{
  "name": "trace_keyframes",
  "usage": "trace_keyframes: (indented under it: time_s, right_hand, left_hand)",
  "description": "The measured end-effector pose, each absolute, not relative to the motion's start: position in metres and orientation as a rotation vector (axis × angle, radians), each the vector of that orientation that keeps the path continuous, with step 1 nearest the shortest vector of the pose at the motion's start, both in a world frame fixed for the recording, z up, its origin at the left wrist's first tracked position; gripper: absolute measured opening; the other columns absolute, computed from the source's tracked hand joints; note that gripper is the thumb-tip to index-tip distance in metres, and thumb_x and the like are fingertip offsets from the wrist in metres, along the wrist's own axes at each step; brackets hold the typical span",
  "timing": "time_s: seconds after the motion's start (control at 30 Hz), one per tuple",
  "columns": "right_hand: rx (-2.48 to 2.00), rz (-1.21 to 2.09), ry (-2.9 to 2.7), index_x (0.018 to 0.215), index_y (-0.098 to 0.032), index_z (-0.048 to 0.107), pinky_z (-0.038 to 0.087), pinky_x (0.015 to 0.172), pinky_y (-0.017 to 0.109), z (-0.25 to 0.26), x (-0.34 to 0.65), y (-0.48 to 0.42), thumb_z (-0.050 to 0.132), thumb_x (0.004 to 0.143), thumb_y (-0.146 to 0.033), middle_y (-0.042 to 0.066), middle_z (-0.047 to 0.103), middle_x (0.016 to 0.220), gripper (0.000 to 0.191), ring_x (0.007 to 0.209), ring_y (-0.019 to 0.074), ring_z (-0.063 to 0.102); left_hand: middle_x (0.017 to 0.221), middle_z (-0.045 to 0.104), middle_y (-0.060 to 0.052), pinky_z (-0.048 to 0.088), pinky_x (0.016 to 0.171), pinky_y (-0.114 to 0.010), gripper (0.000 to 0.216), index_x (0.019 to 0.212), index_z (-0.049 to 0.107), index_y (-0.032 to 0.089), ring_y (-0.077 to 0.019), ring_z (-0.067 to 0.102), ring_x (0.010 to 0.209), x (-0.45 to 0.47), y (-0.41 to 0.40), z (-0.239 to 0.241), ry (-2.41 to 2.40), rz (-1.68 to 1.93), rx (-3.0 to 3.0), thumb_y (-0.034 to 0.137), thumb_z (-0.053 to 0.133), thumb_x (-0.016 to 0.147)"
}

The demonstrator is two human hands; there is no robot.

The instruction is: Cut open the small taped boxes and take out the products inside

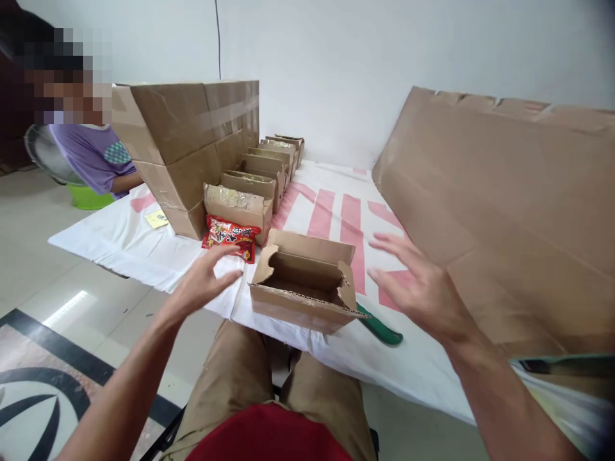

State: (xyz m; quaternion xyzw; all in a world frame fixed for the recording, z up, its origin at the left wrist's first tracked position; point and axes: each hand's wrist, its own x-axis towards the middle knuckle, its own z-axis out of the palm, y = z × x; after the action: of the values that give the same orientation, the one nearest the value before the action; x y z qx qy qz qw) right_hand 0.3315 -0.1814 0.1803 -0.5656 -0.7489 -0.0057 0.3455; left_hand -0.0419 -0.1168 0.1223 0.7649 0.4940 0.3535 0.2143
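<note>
An open, empty cardboard box (pixel 302 304) with torn end flaps stands at the table's front edge, between my hands. To its left, my left hand (pixel 207 276) hovers with thumb and fingers apart, holding nothing. Just beyond those fingers lies a red printed food packet (pixel 233 238), leaning by a small carton. My right hand (pixel 420 285) is in the air right of the box, its fingers spread and nothing in them. A green handle (pixel 382 325), perhaps of a knife, lies partly hidden behind the box's right corner.
Several small open cartons (pixel 262 168) run back in a row beside a wall of stacked cardboard boxes (pixel 182 128). A large cardboard sheet (pixel 509 211) rises at the right. A person in a purple shirt (pixel 89 150) sits at the left. A yellow card (pixel 156 219) lies on the white cloth.
</note>
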Motion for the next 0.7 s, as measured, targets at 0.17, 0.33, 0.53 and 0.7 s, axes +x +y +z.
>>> trace_keyframes:
  time_s: [0.17,0.33,0.53,0.7]
  right_hand:
    - [-1.694,0.649,-1.891,0.165,-0.034,0.022,0.049,0.112,0.060,0.088,0.377,-0.229,0.081,0.077,-0.058,0.015,0.036,0.168,0.109,0.146,0.0403,0.048]
    - [-1.436,0.843,-1.793,0.168,-0.037,0.002,0.040,0.118,0.061,0.056,0.370,-0.198,0.079,0.067,-0.079,0.017,0.017,0.175,0.134,0.157,0.0398,0.027]
    - [-1.277,0.829,-1.770,0.167,-0.042,0.004,0.044,0.117,0.057,0.048,0.364,-0.170,0.077,0.074,-0.074,0.012,0.018,0.175,0.122,0.154,0.0374,0.036]
    - [-1.272,0.658,-1.747,0.167,-0.034,0.012,0.048,0.113,0.057,0.049,0.318,-0.165,0.080,0.079,-0.063,0.015,0.028,0.171,0.115,0.150,0.0387,0.042]
  left_hand:
    - [0.164,0.040,-0.017,0.051,0.110,-0.048,0.071,0.143,0.057,0.027,-0.0344,0.044,0.149,-0.026,-0.149,0.059,1.150,1.131,1.811,0.051,0.080,0.081]
    - [0.150,0.054,-0.018,0.042,0.118,-0.052,0.045,0.113,0.075,0.021,-0.0358,0.049,0.145,0.007,-0.139,0.053,1.096,1.201,1.743,0.054,0.078,0.083]
    - [0.140,0.062,-0.018,0.044,0.115,-0.050,0.040,0.104,0.075,0.020,-0.0332,0.056,0.136,0.024,-0.140,0.045,1.114,1.376,1.631,0.056,0.076,0.084]
    - [0.143,0.062,-0.016,0.043,0.117,-0.049,0.040,0.107,0.074,0.021,-0.0328,0.057,0.137,-0.005,-0.142,0.045,1.140,1.493,1.497,0.052,0.077,0.084]
